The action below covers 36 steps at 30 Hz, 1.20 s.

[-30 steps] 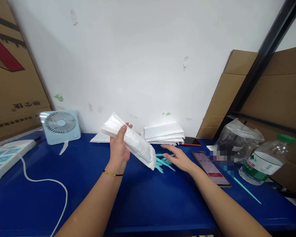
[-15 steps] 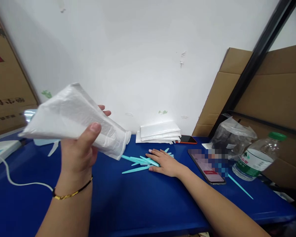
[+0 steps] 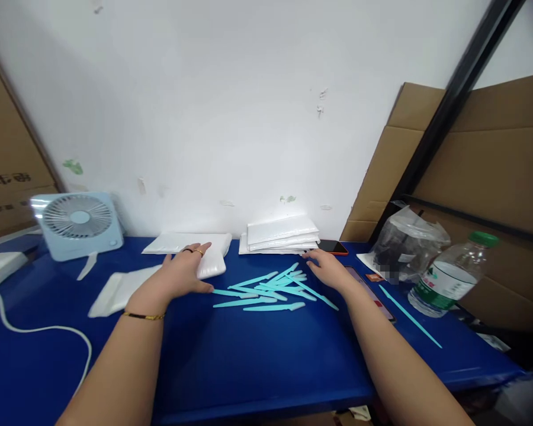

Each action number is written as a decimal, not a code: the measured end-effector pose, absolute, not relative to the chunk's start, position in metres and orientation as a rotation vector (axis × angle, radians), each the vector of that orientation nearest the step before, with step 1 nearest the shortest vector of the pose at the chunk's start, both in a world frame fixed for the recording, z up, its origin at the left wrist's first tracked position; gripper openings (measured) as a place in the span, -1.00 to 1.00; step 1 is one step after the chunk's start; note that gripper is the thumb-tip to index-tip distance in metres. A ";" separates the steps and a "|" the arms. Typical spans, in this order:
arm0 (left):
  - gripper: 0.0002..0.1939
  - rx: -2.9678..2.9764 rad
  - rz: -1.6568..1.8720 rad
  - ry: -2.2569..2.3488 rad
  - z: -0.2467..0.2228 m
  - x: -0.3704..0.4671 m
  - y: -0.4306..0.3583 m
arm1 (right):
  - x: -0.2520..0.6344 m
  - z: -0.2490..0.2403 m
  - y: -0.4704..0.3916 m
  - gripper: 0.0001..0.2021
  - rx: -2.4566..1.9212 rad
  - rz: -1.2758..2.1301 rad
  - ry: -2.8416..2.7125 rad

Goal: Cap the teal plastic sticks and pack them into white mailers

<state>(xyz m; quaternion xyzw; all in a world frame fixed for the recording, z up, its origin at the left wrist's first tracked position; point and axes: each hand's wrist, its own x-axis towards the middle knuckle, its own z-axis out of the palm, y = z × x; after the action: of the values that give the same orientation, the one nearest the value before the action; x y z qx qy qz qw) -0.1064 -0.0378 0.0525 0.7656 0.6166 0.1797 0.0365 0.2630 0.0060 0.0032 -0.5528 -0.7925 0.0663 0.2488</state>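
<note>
My left hand (image 3: 182,273) rests with fingers apart on a white plastic packet (image 3: 133,287) lying on the blue table (image 3: 257,361); its thumb reaches the left end of the turquoise sticks. Behind it another white packet (image 3: 166,242) lies by the wall. Many thin turquoise sticks (image 3: 273,290), some with whitish ends, are spread between the hands. At their right side is my right hand (image 3: 326,266), fingers apart and holding nothing, its fingertips near the front right corner of a stack of white packets (image 3: 282,234).
On the left stand a light blue fan (image 3: 82,225) and a white device with a cable (image 3: 48,328). To the right lie two phones (image 3: 333,247), a single turquoise stick (image 3: 411,316), a clear plastic bag (image 3: 408,242) and a green-capped bottle (image 3: 448,278). Cardboard (image 3: 493,165) stands behind.
My left hand has lowered the white packet from the air to the table and let go its grip. My right hand has moved right, off the sticks, which are now more spread out.
</note>
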 end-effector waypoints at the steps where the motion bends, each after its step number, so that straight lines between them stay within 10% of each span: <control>1: 0.01 2.367 0.561 1.829 0.048 -0.101 -0.038 | 0.265 0.003 0.006 -0.76 -1.550 0.211 -2.159; 6: -0.40 2.415 0.462 1.365 0.032 -0.058 -0.047 | 0.272 0.012 -0.006 -0.74 -1.676 0.517 -2.309; 18: -0.52 2.530 0.304 0.887 0.017 -0.015 -0.059 | 0.269 0.017 -0.013 -0.77 -1.416 0.685 -2.451; 36: -0.86 2.298 0.536 1.460 -0.006 -0.008 -0.030 | 0.229 -0.004 -0.001 -0.77 -1.095 0.584 -2.423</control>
<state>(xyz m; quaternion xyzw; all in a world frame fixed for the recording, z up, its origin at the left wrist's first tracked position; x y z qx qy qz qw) -0.0082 -0.0298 -0.0063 0.8142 0.5174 0.1901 0.1824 0.2286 -0.0009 -0.0039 -0.3933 -0.8707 0.2099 0.2080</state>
